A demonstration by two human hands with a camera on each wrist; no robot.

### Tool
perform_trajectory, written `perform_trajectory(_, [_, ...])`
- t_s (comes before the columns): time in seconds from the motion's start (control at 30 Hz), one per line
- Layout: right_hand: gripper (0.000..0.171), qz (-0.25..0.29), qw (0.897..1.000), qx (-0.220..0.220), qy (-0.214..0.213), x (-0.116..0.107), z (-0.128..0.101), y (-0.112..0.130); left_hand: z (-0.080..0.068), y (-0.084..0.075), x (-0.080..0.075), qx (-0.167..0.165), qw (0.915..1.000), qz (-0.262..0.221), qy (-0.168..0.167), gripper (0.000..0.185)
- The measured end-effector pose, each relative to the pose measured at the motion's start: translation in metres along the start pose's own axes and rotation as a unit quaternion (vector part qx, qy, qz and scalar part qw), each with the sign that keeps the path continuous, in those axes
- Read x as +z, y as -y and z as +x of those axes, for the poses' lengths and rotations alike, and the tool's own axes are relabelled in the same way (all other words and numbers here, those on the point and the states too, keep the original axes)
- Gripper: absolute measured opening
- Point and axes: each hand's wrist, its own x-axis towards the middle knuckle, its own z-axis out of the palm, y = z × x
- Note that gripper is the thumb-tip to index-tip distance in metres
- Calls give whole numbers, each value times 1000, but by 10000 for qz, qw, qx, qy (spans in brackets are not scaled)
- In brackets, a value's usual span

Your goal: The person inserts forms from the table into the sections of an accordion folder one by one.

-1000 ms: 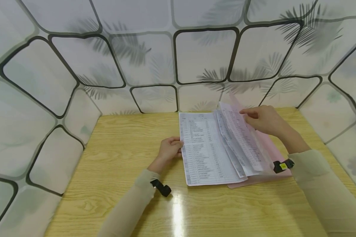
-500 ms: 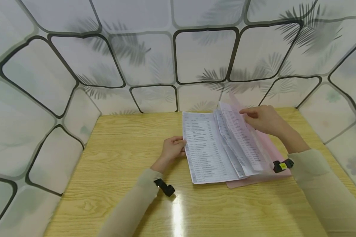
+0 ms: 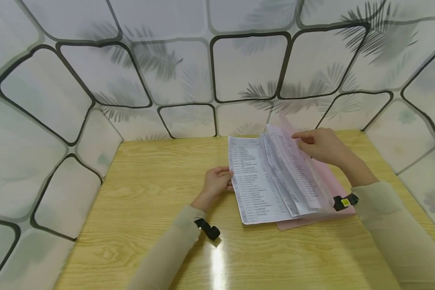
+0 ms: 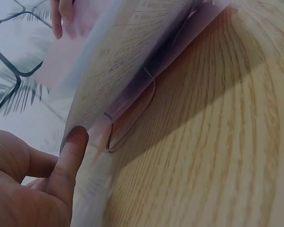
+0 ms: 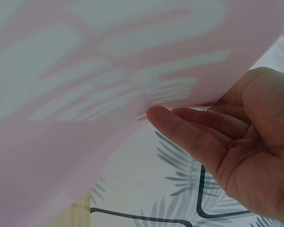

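Note:
A pink folder (image 3: 330, 177) with several printed sheets in it stands partly spread on the table, right of centre. My left hand (image 3: 215, 183) pinches the left edge of the lowest printed sheet (image 3: 253, 181), which is raised off the tabletop in the left wrist view, the thumb (image 4: 71, 156) on its near face. Up at the right, my right hand (image 3: 324, 147) pinches the folder's upper edge between thumb and fingers. Other sheets (image 3: 293, 165) fan out upright between the two hands. The pink cover (image 5: 61, 146) fills most of the right wrist view and hides the pages behind it.
The wood-grain table (image 3: 148, 193) meets a patterned wall covering (image 3: 185, 80) at the back and sides. A thin cord-like loop (image 4: 152, 94) hangs below the folder in the left wrist view. Dark straps with small devices sit on both wrists.
My left hand has moved a little to the right, carrying the sheet's left edge with it toward the other pages. The right hand has stayed almost still.

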Motion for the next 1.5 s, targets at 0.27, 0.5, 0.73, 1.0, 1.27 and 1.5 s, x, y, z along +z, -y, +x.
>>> perform_trajectory(0.27, [41, 45, 9999, 65, 76, 0, 0, 1, 1, 2, 7, 9, 10000, -7, 12, 31])
perform_trajectory(0.5, [42, 18, 10000, 33, 57, 0, 0, 2, 2, 5, 4, -28, 9998, 60, -205, 29])
perform_trajectory(0.73, [40, -27, 10000, -27, -26, 0, 0, 2, 3, 3, 12, 87, 9997, -39, -223, 29])
perform_trajectory(1.0, [41, -64, 10000, -1, -3, 0, -1, 1, 5, -1, 14, 227, 9984, -122, -505, 28])
perform_trajectory(1.27, [41, -55, 10000, -2, 27, 0, 1, 1, 3, -1, 21, 15, 9988, -284, -395, 28])
perform_trajectory(1.5, [41, -97, 9999, 45, 63, 0, 2, 3, 2, 2, 35, -17, 9990, -387, -227, 27])
